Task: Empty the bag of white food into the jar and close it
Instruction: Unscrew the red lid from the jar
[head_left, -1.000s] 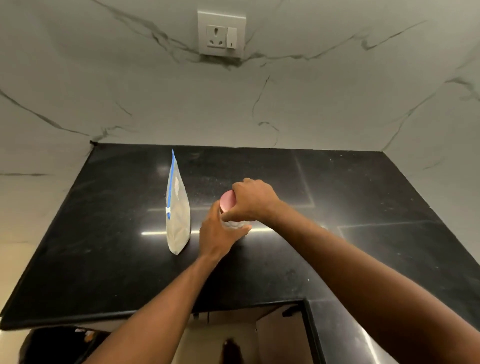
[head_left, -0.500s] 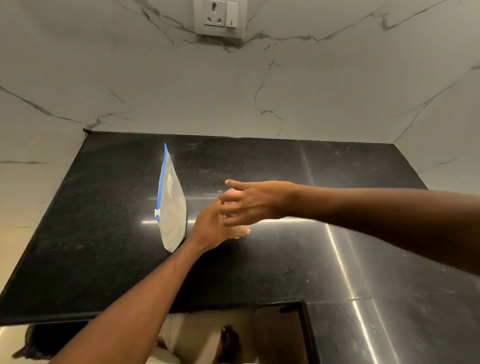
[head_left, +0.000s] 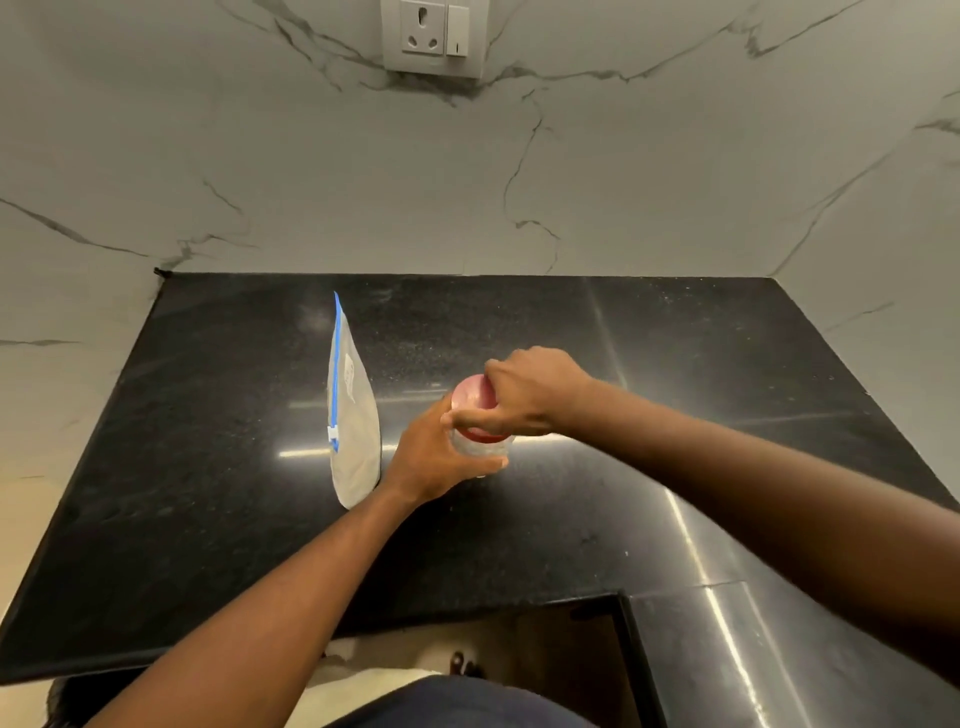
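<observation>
A clear jar (head_left: 480, 447) stands on the black countertop (head_left: 519, 519) with a red lid (head_left: 470, 397) on top. My left hand (head_left: 434, 457) wraps around the jar's body from the left. My right hand (head_left: 530, 392) grips the red lid from the right and above, covering most of it. A clear zip bag (head_left: 356, 426) with a blue seal strip and white food in it stands upright just left of my left hand, apart from the jar.
Marble walls enclose the countertop at the back and on both sides, with a wall socket (head_left: 434, 36) high on the back wall. The counter's front edge has a dark recess (head_left: 566, 639) at lower centre.
Half a second ago my right hand was off the lid with its fingers spread. It has come back and closed on the lid. My left hand has stayed on the jar.
</observation>
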